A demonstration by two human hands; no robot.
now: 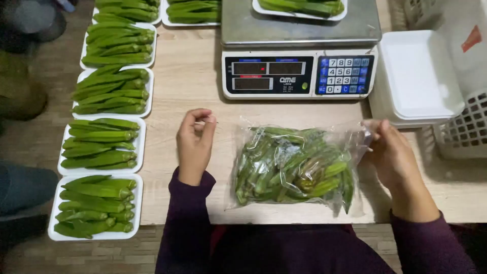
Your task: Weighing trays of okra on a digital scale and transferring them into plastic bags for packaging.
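A clear plastic bag full of green okra [291, 167] lies on the wooden table [187, 81] in front of me. My right hand [393, 152] pinches the bag's open end at its right side. My left hand [195, 142] hovers to the left of the bag, fingers curled loosely with thumb and forefinger together, and I cannot tell whether anything small is between them. A digital scale [299, 61] stands behind the bag with a white tray of okra [302, 7] on its steel platform.
Several white foam trays of okra [101, 152] line the table's left edge, with more at the back. A stack of empty white foam trays [416, 76] sits at the right beside a white plastic basket [464, 127]. Another person's legs are at far left.
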